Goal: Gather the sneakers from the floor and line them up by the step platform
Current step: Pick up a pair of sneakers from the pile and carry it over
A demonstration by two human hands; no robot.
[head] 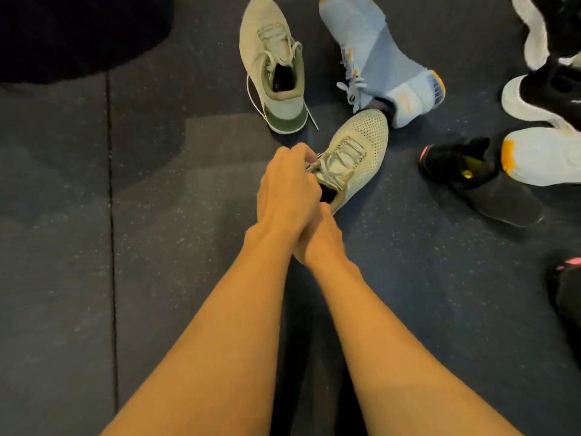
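A beige mesh sneaker [361,146] lies on the dark floor at the centre, toe pointing up and right. My left hand [287,190] is curled over its collar and pinches its laces. Just under the left, my right hand [323,237] reaches to the shoe's heel; its fingers are hidden behind the left hand. The matching beige sneaker [267,51] with a green heel stands apart, further up. A light blue sneaker [377,55] with yellow trim lies on its side at the top, its heel close to the held shoe's toe.
A black sneaker [484,180] with pink and yellow accents lies at the right. Another light blue shoe [547,158], black-and-white shoes [544,92] and a dark shoe [569,291] crowd the right edge. A dark rounded object [78,33] fills the top left. Rubber floor mats [63,247] spread left.
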